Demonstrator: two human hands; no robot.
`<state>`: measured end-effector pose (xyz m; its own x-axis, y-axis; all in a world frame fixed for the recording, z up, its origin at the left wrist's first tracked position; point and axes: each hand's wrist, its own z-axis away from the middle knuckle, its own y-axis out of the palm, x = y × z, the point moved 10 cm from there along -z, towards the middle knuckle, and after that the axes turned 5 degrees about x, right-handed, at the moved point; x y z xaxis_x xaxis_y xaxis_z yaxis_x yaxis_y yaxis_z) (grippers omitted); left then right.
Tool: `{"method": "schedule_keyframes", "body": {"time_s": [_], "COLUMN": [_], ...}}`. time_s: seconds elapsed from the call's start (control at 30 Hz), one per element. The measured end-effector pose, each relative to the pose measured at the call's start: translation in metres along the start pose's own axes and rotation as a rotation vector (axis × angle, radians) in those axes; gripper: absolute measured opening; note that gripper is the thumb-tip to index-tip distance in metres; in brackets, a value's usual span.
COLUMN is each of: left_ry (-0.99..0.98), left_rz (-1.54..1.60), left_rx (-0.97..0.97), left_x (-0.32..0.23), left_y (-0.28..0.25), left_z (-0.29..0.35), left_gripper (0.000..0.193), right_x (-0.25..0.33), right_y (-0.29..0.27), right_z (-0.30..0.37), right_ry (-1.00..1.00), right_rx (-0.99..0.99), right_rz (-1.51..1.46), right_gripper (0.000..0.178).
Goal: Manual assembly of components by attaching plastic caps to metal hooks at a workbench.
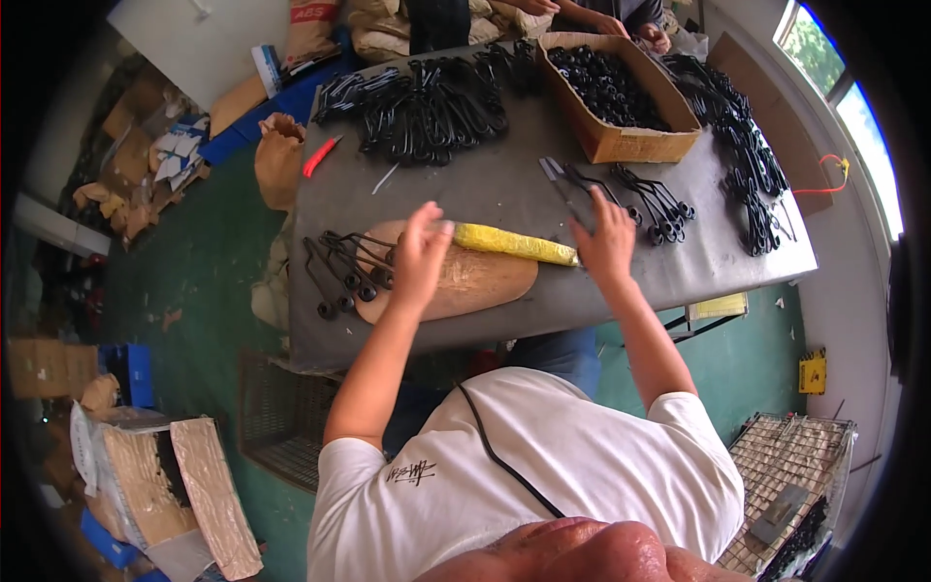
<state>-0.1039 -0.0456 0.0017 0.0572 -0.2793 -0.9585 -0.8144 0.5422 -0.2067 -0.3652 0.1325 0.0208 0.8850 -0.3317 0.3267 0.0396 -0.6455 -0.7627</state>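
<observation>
My left hand is raised over the oval wooden board, by the left end of a yellow-wrapped bar. Its fingers look stretched out and slightly blurred, with nothing visible in them. Several black bent metal rods with round ends lie left of it, partly on the board. My right hand is by the bar's other end, fingers apart. Just beyond its fingertips lie black rods with pale flat ends; I see none in its grip. More black rods lie to its right.
A cardboard box of small black parts stands at the back of the grey table. Piles of black rods lie at the far left and along the right edge. A red-handled knife lies left. Other people's hands show beyond.
</observation>
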Motion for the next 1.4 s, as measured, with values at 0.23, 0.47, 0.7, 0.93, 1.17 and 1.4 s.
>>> {"method": "schedule_keyframes", "body": {"time_s": [0.23,0.47,0.7,0.93,1.17,1.4], "left_ry": [-0.304,0.007,-0.014,0.176,0.193,0.21], "left_rz": [0.643,0.196,0.032,-0.278,-0.536,-0.616], "left_rx": [0.038,-0.055,0.022,0.037,0.03,0.054], "left_x": [0.004,-0.049,-0.036,-0.056,-0.044,-0.057], "left_y": [0.046,-0.017,-0.003,0.002,-0.012,-0.003], "left_z": [0.004,0.002,0.006,0.002,-0.005,-0.002], "left_gripper": [0.038,0.033,0.029,0.023,0.027,0.028], "right_x": [0.134,0.038,0.044,0.038,0.096,0.111], "right_y": [0.01,0.064,0.065,0.101,0.013,0.079], "right_z": [0.04,0.045,0.073,0.106,0.055,0.092], "right_ry": [-0.387,-0.213,-0.097,0.708,0.403,-0.019], "right_rx": [0.291,0.522,0.567,0.911,0.698,0.846], "right_rz": [-0.463,-0.058,-0.379,-1.367,-0.92,-0.484], "right_gripper": [0.068,0.063,0.048,0.05,0.062,0.072]}}
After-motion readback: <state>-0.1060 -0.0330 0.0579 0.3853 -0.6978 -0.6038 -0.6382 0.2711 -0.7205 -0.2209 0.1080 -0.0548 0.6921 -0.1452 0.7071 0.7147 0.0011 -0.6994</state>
